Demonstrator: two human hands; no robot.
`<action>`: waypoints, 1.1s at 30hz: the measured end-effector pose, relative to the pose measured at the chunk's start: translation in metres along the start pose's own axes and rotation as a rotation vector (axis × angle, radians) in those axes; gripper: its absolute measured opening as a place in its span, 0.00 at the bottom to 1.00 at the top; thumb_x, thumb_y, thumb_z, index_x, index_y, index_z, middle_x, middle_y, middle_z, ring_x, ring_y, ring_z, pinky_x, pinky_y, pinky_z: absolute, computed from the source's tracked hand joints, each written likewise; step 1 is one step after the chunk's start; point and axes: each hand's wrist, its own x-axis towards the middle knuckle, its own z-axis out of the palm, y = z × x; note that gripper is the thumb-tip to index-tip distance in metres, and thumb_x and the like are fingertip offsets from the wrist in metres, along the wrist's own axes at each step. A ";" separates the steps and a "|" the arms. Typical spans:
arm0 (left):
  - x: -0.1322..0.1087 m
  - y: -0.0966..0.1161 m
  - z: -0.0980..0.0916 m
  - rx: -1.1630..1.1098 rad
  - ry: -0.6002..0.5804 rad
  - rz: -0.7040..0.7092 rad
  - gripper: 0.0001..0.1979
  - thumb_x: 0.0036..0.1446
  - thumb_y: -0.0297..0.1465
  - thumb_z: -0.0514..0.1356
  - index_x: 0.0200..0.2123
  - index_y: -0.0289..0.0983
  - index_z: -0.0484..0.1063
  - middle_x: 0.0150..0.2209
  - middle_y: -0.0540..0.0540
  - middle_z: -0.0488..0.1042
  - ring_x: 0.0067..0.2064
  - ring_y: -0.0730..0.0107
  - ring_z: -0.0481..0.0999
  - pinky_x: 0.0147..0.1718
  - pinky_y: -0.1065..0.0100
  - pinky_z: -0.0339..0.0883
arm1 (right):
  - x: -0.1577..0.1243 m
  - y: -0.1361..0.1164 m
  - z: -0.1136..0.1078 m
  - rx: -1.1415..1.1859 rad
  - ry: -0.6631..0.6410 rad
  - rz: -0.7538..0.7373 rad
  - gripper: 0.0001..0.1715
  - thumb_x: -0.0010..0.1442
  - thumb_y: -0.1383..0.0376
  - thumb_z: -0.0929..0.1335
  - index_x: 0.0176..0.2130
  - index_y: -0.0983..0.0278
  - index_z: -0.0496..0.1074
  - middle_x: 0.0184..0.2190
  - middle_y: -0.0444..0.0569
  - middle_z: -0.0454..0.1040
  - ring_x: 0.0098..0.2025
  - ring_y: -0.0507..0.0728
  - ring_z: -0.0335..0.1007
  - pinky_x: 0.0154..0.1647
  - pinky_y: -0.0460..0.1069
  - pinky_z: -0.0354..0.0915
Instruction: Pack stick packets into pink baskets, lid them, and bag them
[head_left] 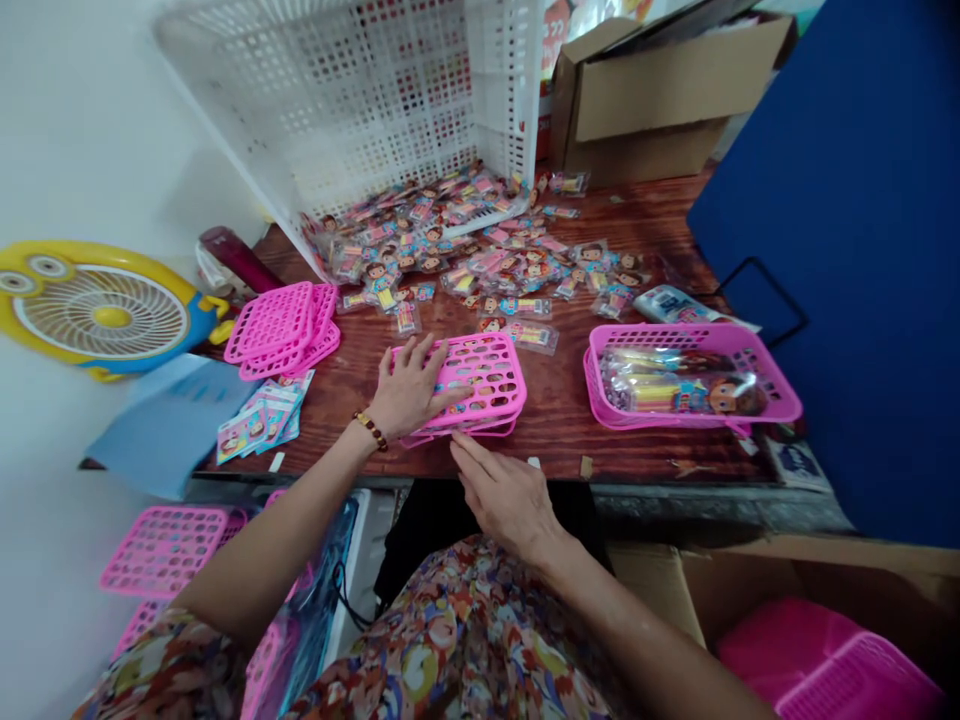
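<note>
A pink plastic basket with a perforated lid (pixel 487 375) lies on the table in front of me. Flat across the left part of the lid rests my left hand (pixel 412 385), its fingers spread. My right hand (pixel 499 490) is at the basket's near edge, fingers stretched out and close together, the tips by the rim; whether they touch it I cannot tell. Just behind the basket lie small clear packets (pixel 525 333) with printed dolls. To the right, an uncovered pink basket (pixel 694 415) holds several clear-wrapped doll packs (pixel 675 392).
A white crate (pixel 232 130) lies tipped at the back, packets spilling out. Pink lids (pixel 274 325), printed cards (pixel 262 420) and a yellow fan (pixel 105 310) stand left. A cardboard box (pixel 667 100) is behind, a blue panel (pixel 847 250) right, pink baskets (pixel 817 660) below.
</note>
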 end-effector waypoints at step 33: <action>0.005 -0.004 0.000 -0.051 -0.078 -0.008 0.42 0.61 0.59 0.41 0.69 0.38 0.45 0.71 0.36 0.45 0.70 0.44 0.42 0.64 0.40 0.36 | 0.036 -0.038 -0.003 -0.116 -0.286 0.071 0.38 0.63 0.72 0.57 0.70 0.62 0.45 0.69 0.62 0.50 0.39 0.56 0.74 0.28 0.50 0.71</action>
